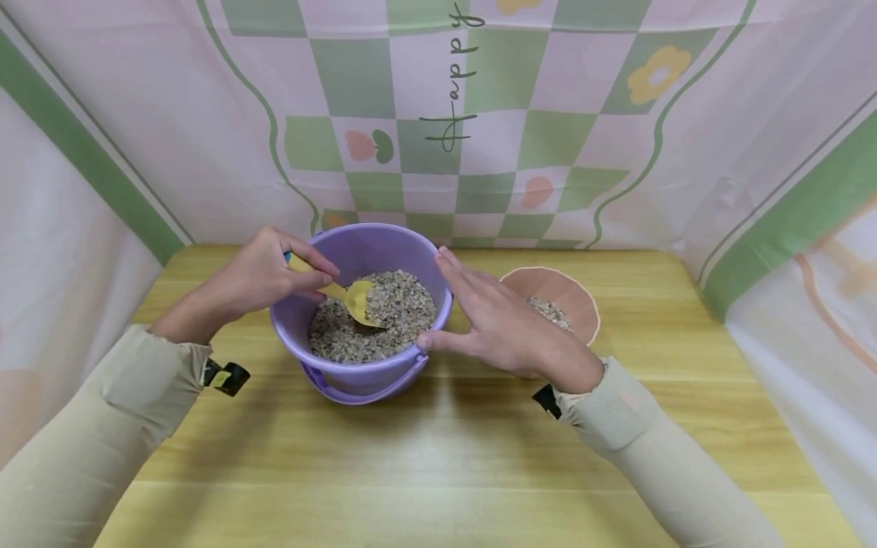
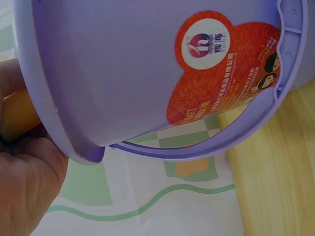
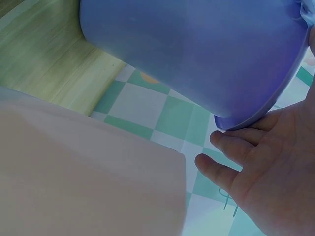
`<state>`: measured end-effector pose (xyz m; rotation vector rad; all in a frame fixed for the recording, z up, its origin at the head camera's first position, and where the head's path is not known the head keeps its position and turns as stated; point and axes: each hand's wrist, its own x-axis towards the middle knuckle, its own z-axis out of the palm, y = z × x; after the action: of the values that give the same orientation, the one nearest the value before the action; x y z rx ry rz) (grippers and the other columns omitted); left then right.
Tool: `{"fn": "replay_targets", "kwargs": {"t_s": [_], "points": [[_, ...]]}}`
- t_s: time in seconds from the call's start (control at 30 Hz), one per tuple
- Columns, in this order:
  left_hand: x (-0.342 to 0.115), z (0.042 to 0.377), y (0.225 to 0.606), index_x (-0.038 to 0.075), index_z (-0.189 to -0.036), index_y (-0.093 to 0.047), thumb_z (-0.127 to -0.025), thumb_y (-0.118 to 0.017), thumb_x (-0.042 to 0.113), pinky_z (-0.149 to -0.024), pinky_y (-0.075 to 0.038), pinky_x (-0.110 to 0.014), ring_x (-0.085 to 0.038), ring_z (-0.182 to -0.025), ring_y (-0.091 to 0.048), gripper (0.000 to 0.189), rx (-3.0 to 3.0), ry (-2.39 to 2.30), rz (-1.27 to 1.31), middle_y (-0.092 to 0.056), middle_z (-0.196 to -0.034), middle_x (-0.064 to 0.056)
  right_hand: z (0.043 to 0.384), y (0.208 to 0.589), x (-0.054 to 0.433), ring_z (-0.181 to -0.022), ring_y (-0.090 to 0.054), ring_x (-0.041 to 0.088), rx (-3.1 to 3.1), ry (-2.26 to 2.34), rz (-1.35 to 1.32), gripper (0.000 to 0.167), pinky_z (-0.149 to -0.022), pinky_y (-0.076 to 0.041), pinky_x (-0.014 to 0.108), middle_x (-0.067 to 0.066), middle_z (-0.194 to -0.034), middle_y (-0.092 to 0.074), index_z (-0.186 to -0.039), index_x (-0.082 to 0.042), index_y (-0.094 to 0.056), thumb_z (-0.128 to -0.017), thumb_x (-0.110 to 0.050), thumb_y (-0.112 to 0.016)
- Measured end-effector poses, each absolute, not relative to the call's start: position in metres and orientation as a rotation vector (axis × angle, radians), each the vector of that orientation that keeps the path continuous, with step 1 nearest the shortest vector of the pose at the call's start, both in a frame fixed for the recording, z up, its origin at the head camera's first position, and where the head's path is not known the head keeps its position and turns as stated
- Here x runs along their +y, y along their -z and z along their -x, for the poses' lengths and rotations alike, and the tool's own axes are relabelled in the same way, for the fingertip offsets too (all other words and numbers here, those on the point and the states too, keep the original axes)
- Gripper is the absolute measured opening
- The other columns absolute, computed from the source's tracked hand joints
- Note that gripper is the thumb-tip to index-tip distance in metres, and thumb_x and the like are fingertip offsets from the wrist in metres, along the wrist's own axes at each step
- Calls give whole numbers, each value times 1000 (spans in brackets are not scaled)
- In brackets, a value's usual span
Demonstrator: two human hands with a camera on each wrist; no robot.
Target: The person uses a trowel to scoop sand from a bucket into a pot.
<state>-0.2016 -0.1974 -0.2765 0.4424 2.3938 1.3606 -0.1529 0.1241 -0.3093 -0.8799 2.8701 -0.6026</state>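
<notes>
A purple bucket [image 1: 370, 367] with coarse, gravel-like grains [image 1: 404, 304] inside stands on the table. My left hand [image 1: 263, 270] grips the handle of a small yellow shovel [image 1: 358, 302] over the bucket's left rim. The shovel's blade dips into the grains and carries some. At the right rim rests my right hand [image 1: 500, 320], thumb and fingers extended against the bucket's edge. The right wrist view shows these fingers [image 3: 234, 147] fairly straight beside the rim. In the left wrist view the bucket wall [image 2: 113, 73] hides most of the shovel.
A pinkish-brown bowl [image 1: 578, 308] with some of the same grains stands right of the bucket, partly behind my right hand. The bucket's handle [image 1: 373, 394] hangs down at the front. A patterned cloth [image 1: 425, 91] rises behind the wooden table [image 1: 438, 472].
</notes>
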Motion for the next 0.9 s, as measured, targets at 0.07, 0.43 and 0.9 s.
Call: {"fn": "replay_targets", "kwargs": {"t_s": [0.07,0.43,0.9], "points": [[-197,202,277,-2,-105,-73,-92,-71,14,-83,-59,-43,-37,-87,-73,21,2381,-1377,-436,-65,-124,-23,154,310,124,-151,-13,25,2871,599,880,107,-122,-18,47,-5,-164,10,-159,-23,6,-86,-81,-45],[-198,202,280,-5,-107,-72,-92,-72,13,-86,-58,-43,-39,-88,-73,23,2338,-1443,-433,-61,-130,-23,153,310,125,-151,-14,26,2875,603,893,107,-121,-20,49,-3,-165,8,-159,-22,5,-86,-80,-47],[-199,203,279,-7,-112,-69,-90,-75,18,-115,-34,-51,-37,-89,-73,33,2320,-1476,-413,-67,-124,-19,152,309,125,-151,-14,27,2875,599,902,107,-122,-19,49,-3,-165,8,-159,-22,6,-86,-79,-47]]}}
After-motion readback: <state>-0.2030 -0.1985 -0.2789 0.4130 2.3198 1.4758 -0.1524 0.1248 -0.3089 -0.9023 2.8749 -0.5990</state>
